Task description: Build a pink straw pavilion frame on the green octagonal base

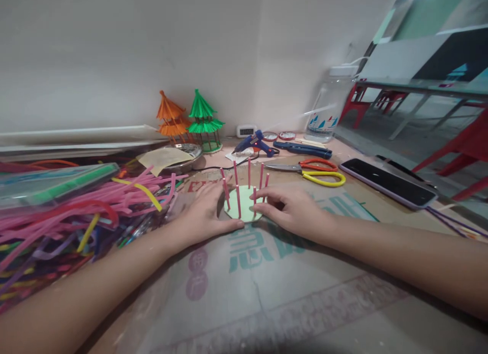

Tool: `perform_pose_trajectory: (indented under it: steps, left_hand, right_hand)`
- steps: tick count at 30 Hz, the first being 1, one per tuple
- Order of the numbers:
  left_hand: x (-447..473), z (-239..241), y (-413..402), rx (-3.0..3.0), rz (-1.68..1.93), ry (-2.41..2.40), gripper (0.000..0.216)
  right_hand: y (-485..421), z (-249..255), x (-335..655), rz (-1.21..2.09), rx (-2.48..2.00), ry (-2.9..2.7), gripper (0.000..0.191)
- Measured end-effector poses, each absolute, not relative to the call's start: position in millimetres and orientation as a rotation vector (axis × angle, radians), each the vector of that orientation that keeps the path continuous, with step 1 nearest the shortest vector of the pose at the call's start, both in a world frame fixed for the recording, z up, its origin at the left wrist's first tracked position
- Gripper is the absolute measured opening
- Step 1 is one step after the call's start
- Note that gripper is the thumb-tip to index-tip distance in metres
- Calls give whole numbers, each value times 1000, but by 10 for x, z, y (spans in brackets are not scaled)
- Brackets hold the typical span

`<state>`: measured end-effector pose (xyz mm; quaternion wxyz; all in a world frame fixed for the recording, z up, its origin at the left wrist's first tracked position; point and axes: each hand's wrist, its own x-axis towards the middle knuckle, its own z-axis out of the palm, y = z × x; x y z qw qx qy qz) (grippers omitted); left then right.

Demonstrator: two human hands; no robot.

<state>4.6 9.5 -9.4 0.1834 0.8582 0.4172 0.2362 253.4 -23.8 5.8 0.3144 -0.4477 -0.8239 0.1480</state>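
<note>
A pale green disc (247, 207) lies on the plastic-covered cardboard with several upright pink sticks (238, 201) standing around its rim. My left hand (206, 206) curves around the disc's left side, fingers spread and thumb stretched along its front edge. Thumb and forefinger of my right hand (292, 207) close at a pink stick (254, 195) on the disc's front right. The tips of my left fingers are partly hidden behind the sticks.
Colourful pipe cleaners (91, 212) heap up at left. Orange and green two-tiered pagoda models (202, 113) stand by the wall. Behind the disc lie a blue glue gun (254, 143), scissors (322, 172) and pliers (303, 150). A phone (385, 181) and bottle (324, 110) are right.
</note>
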Motion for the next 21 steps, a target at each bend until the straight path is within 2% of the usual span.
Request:
perform_pose_trajectory:
  steps: [13,21]
  left_hand:
    - [45,-125,113,2494,700,1146,72]
    - [53,-100,94,2471,654,1182,78]
  right_hand:
    - [-201,86,2483,276,-1106,-2230,31]
    - [-232,111,2544,317,-1073,-2166,25]
